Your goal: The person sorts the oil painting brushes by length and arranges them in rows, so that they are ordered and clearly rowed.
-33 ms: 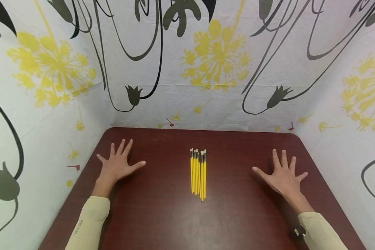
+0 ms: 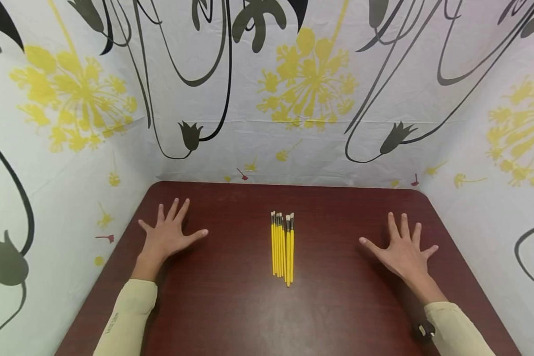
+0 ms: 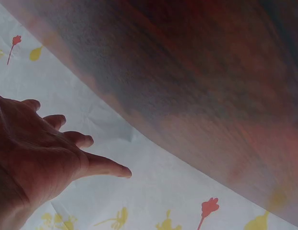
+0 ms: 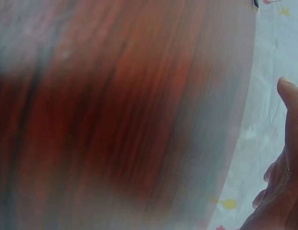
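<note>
the brushes (image 2: 279,247) lie untouched — work looks unstarted, all to do; left hand (image 2: 166,238) and right hand (image 2: 402,252), spread and empty — flank the brushes, well apart.

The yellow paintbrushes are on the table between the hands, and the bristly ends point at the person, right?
Not quite: the head view shows the bristles of the yellow paintbrushes pointing toward the far side of the table. They do lie between the left hand and right hand.

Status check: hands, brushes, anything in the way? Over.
Left hand and right hand, fingers spread, holding nothing. Yellow-handled paintbrushes lying together between them. No obstruction visible.
</note>
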### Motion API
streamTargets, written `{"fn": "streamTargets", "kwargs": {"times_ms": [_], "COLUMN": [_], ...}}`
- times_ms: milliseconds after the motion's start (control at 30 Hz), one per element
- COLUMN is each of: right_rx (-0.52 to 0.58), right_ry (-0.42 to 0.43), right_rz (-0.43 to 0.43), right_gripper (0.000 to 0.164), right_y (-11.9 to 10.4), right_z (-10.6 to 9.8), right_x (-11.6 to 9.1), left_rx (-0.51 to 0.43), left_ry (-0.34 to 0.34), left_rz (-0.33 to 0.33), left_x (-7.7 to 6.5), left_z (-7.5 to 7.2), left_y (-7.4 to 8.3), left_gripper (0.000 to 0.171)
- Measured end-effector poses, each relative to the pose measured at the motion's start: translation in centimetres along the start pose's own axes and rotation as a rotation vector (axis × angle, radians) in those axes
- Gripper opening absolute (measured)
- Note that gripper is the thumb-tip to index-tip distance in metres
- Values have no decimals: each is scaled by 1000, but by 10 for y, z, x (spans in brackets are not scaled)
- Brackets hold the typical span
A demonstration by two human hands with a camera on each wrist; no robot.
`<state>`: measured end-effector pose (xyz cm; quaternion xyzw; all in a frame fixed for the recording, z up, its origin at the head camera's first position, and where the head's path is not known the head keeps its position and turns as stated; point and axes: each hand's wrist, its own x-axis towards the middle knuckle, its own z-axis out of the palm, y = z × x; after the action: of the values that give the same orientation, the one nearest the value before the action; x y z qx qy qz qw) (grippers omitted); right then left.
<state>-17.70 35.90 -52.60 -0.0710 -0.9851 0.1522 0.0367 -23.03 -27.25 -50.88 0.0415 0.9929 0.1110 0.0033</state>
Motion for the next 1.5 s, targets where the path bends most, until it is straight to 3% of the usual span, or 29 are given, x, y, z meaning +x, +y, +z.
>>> {"fn": "streamTargets", "kwargs": {"times_ms": [433,833,1500], "right_rx": [-4,23,64], "right_ry": [1,3,-14], "right_rz": [-10,-56,-156], "right_gripper": [123,120,112], "right_y": [-4,-24,-65], "right_z": [3,7,20], "right_x": [-1,-6,-12], "left_rx": [-21,-52,-53], "left_ry": [8,-15,-55], "left_rz": [25,49,132], "left_x": [6,8,9], "left_z": [5,4,21], "left_y": [9,24,67], "left_gripper": [119,117,114]}}
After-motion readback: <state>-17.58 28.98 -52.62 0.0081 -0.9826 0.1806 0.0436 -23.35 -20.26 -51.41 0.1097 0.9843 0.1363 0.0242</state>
